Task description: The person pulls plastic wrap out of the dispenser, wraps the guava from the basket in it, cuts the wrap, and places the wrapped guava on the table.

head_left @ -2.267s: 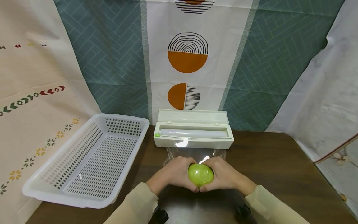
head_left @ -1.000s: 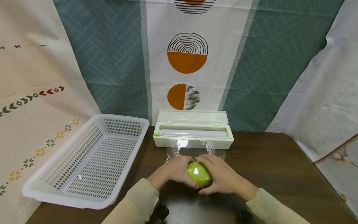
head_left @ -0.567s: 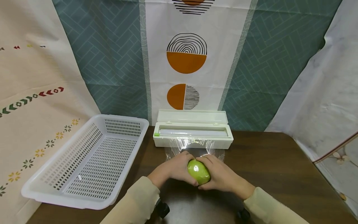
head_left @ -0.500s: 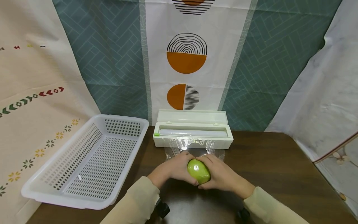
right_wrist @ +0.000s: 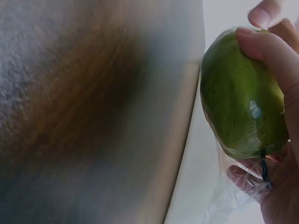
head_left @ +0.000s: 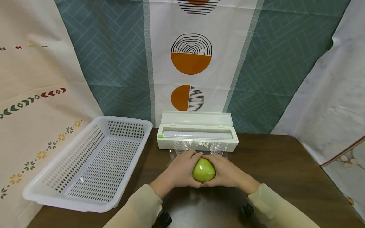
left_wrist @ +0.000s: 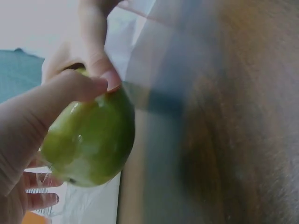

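A glossy green pear (head_left: 203, 170) sits between both hands above the table. My left hand (head_left: 181, 169) grips its left side, thumb on the near face. From the right, my right hand (head_left: 226, 171) holds it the same way, the two thumb tips close together. In the right wrist view the pear (right_wrist: 243, 98) shows a dark stem at its lower end, with crumpled clear cling film (right_wrist: 233, 196) around that end and the fingers. Behind the hands, a strip of cling film (head_left: 182, 146), pulled into creases, runs to the roll (head_left: 196, 135) in an open white dispenser box (head_left: 196, 146).
A white perforated plastic basket (head_left: 117, 198) stands on the left of the dark wooden table (head_left: 285, 171). Close behind the dispenser hangs a patterned cloth (head_left: 122, 57). A pale marbled sheet (head_left: 336, 104) borders the right side.
Both hands have moved slightly forward with the pear toward the dispenser, and the pear has been turned. The film strip has gone from smooth to creased and shows less length.
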{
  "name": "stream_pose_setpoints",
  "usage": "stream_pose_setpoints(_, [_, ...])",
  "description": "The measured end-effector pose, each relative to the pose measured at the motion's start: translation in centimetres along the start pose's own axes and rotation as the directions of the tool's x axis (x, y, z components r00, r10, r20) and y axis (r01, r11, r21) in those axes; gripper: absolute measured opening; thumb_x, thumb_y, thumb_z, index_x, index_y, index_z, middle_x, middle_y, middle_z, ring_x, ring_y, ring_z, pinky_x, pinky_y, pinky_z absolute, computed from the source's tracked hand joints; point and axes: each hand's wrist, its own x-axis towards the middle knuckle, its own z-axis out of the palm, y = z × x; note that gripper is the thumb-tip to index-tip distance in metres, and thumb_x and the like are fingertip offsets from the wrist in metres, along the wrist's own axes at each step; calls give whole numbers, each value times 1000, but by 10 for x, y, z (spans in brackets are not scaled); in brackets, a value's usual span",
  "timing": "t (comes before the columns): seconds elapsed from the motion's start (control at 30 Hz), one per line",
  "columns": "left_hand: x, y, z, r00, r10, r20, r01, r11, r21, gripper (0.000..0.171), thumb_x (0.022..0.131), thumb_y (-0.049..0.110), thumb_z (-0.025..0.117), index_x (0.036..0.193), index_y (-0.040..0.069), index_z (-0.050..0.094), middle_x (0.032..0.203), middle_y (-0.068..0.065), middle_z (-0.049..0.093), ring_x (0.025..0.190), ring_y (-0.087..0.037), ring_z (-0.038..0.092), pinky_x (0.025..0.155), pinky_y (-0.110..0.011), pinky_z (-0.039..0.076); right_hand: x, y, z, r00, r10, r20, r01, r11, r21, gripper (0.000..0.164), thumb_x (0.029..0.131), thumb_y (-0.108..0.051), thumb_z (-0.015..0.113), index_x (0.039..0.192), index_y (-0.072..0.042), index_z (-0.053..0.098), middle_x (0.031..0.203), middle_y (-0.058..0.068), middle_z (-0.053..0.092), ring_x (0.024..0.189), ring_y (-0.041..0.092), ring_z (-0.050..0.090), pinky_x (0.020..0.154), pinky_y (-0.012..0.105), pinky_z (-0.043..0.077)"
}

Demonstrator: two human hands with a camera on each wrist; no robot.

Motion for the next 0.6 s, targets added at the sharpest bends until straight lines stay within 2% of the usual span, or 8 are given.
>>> stream_pose_setpoints(0.07, [0,2,3,1000,15,-23,-14,999,45,98,62,57,78,139,9,42,121,-4,53,104,-18,54,87,-33,50,1,1,-1,999,28,19,-29,999,17,87,61,-57,81,132,-17,48,115,-8,56,98,7,53,79,29,50])
stream_pose_setpoints(0.2, [0,5,9,999,22,-28,-19,995,96,102,57,48,86,139,8,39,120,-5,51,105,-20,53,89,-35,49,4,3,-2,996,73,44,-75,996,56,91,61,-57,82,133,-15,45,116,-7,56,95,7,54,78,29,50])
stream_pose_setpoints(0.33, [1,6,11,999,18,-35,-13,992,127,97,59,40,88,136,9,38,117,-6,50,105,-21,54,88,-35,50,5,4,-3,995,89,38,-92,991,96,92,59,-53,84,132,-15,44,116,-7,56,93,7,55,77,27,49])
stream_pose_setpoints(0.43, [2,6,12,998,13,-57,-6,993,114,90,61,34,87,133,9,40,116,-6,51,103,-21,54,86,-35,51,6,4,-3,996,88,20,-90,990,111,89,59,-50,85,130,-16,44,115,-7,57,92,7,55,76,27,49])
stream_pose_setpoints(0.6, [3,2,13,996,6,-88,-2,999,52,87,60,29,86,133,9,43,117,-7,52,101,-19,54,85,-34,51,3,3,-3,995,97,-14,-96,993,64,86,60,-56,82,128,-18,46,116,-6,56,97,11,53,79,32,48])
